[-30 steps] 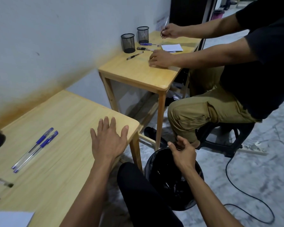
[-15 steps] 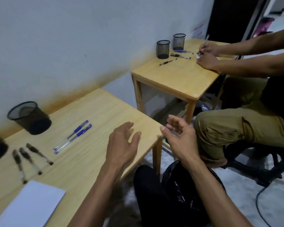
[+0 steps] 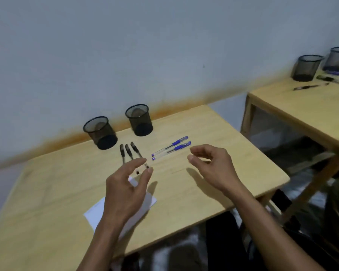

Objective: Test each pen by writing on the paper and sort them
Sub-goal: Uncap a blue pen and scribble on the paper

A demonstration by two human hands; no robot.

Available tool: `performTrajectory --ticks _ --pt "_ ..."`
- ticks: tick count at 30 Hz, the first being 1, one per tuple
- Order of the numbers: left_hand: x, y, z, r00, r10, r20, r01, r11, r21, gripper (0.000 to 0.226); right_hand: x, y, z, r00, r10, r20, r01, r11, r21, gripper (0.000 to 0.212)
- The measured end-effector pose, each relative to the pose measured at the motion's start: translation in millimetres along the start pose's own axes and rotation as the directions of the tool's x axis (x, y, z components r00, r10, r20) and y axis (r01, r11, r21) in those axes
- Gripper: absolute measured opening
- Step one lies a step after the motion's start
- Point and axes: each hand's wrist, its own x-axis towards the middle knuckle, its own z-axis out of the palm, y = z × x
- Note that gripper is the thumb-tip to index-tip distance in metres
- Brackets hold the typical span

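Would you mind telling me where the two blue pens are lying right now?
In the head view, the two blue pens lie side by side on the near table, right of the three black pens, just beyond the right hand.

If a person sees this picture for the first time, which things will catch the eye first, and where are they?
First come the two hands, the left hand and the right hand, raised over the middle of the wooden table, both holding nothing. Beyond them lie three black pens beside two blue pens. Two black mesh cups stand by the wall, and white paper lies under the left hand.
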Motion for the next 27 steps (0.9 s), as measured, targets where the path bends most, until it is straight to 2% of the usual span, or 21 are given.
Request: performTrajectory --ticks 5,8,11,13,15,21,27 --pt "-17 -45 -39 0.983 -0.168 -0.067 0.177 0.973 0.151 0.033 23 -6 42 0.997 -0.068 0.036 0.071 0.995 -0.07 0.023" --pt "-26 -69 -49 0.962 -0.266 -0.066 0.273 0.941 0.199 0.042 37 -7 62 0.998 -0.045 0.033 0.05 0.985 -0.163 0.021" --pt "-33 -87 -52 0.969 -0.246 -0.011 0.238 0.923 0.302 0.052 51 -3 75 0.995 -0.082 0.057 0.097 0.923 -0.372 0.028" --pt "-36 -96 -54 0.97 -0.244 0.008 0.228 0.917 0.328 0.05 58 -1 77 0.981 -0.148 0.128 0.195 0.804 -0.562 0.025" --pt "-37 -102 -54 0.975 -0.221 0.022 0.2 0.917 0.345 0.051 62 1 76 0.959 -0.195 0.207 0.284 0.684 -0.672 0.02" --pt "-43 -117 -49 0.988 -0.147 0.055 0.107 0.885 0.453 0.058 69 5 77 0.893 -0.324 0.313 0.438 0.46 -0.773 0.017" --pt "-44 -123 -46 0.988 -0.133 0.073 0.079 0.861 0.503 0.055 71 13 81 0.815 -0.451 0.363 0.541 0.371 -0.755 0.007"
